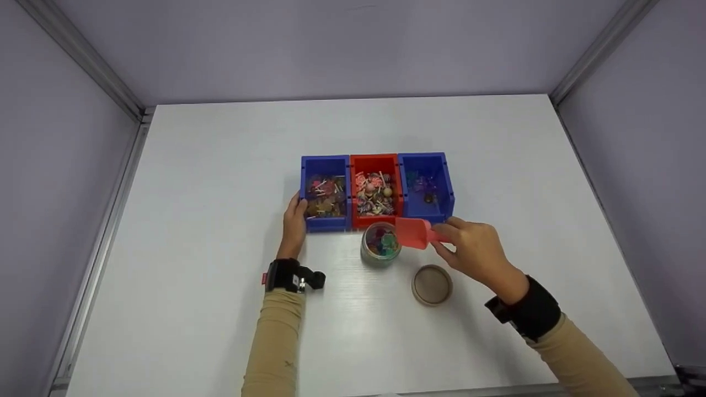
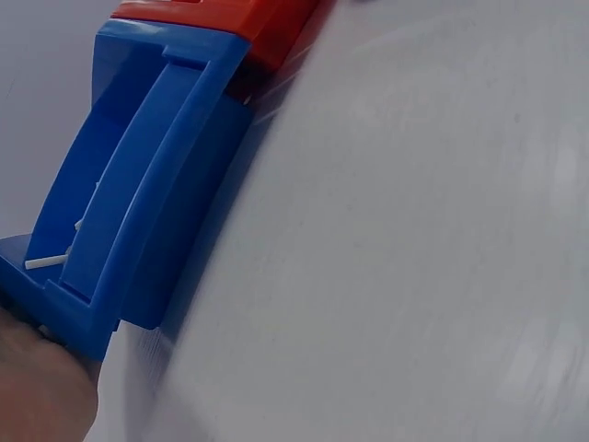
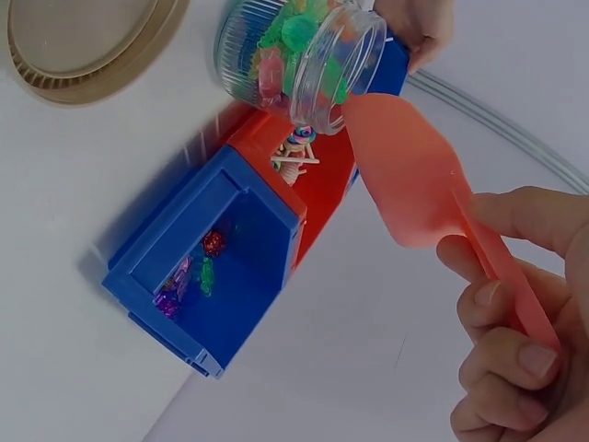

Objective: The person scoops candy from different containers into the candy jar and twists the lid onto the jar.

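Note:
My right hand (image 1: pixel 475 248) grips the handle of a coral-pink scoop (image 1: pixel 412 232), whose blade is held beside the mouth of a clear glass jar (image 1: pixel 373 259). Colorful translucent pieces (image 3: pixel 299 34) fill much of the jar. In the head view no piece shows on the scoop. My left hand (image 1: pixel 294 223) rests against the outer side of the left blue bin (image 1: pixel 325 224), which holds lollipops and amber pieces. A red bin (image 1: pixel 375 221) of lollipops stands in the middle. The right blue bin (image 1: pixel 424 208) has a few purple, green and dark red pieces.
A round tan lid (image 1: pixel 432 284) lies on the white table (image 1: pixel 209 220), in front of the right bin and to the right of the jar. The three bins stand side by side in a row behind the jar. Pale walls (image 1: pixel 353 49) enclose the table.

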Demonstrator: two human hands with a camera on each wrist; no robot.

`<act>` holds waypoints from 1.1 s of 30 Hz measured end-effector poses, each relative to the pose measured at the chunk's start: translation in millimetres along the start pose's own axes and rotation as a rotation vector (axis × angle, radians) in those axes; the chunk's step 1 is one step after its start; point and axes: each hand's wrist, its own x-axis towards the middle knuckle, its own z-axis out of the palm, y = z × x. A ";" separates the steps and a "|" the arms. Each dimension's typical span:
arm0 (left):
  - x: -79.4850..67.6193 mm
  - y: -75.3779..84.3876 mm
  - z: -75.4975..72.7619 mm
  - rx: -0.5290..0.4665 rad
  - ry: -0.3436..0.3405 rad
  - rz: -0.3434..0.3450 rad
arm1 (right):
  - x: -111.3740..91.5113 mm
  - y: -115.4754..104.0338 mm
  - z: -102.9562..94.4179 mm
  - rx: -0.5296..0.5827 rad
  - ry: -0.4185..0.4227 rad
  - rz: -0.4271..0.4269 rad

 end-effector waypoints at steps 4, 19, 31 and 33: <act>0.6 -1.1 0.8 0.008 0.018 0.005 | -2.0 2.5 -4.7 0.033 -0.022 0.035; -0.8 -2.8 2.0 -0.002 0.028 0.045 | -10.9 15.8 -11.1 0.122 -0.116 0.229; 1.0 -1.9 3.6 -0.001 0.039 0.042 | -2.7 27.4 -11.5 0.223 -0.230 0.337; 1.5 -1.9 3.7 -0.001 0.038 0.042 | 0.4 27.5 -11.8 0.216 -0.228 0.364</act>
